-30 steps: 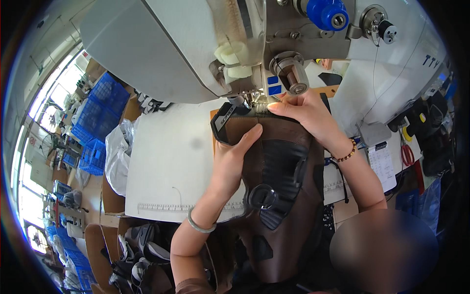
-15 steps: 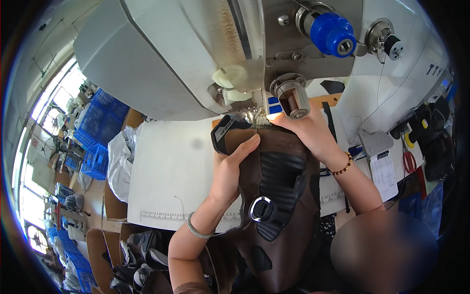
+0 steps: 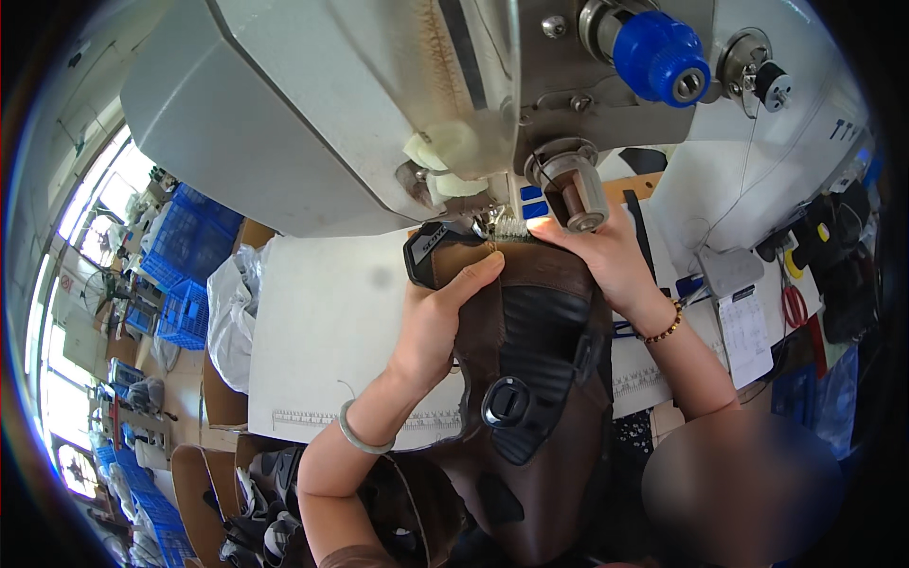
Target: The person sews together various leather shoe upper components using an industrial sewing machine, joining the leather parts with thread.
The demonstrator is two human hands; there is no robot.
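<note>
Under the head of a sewing machine (image 3: pixel 284 123) lies a brown leather boot upper (image 3: pixel 563 473), its far edge at the needle area. Black ribbed padding (image 3: pixel 544 327), a round buckle piece (image 3: pixel 506 403) and a black corner patch (image 3: pixel 431 251) sit on it. My left hand (image 3: pixel 426 331) grips the upper's left side, thumb on top and fingers hidden beneath. My right hand (image 3: pixel 611 265) holds the far right edge, thumb near the stitching spot; its other fingers are partly behind the bobbin winder-like clear cylinder (image 3: pixel 578 194). The needle tip cannot be made out.
A white table (image 3: pixel 322 331) with a printed ruler strip spreads beneath. Cardboard boxes (image 3: pixel 204 488) with more shoe parts stand at lower left, near a plastic bag (image 3: pixel 232 317) and blue crates (image 3: pixel 194 227). Red-handled scissors (image 3: pixel 793 303) and a paper slip (image 3: pixel 743 331) lie right.
The upper has shifted and turned slightly, its black corner patch moving a little left. My left forearm has swung outward to the left. Both hands keep their hold.
</note>
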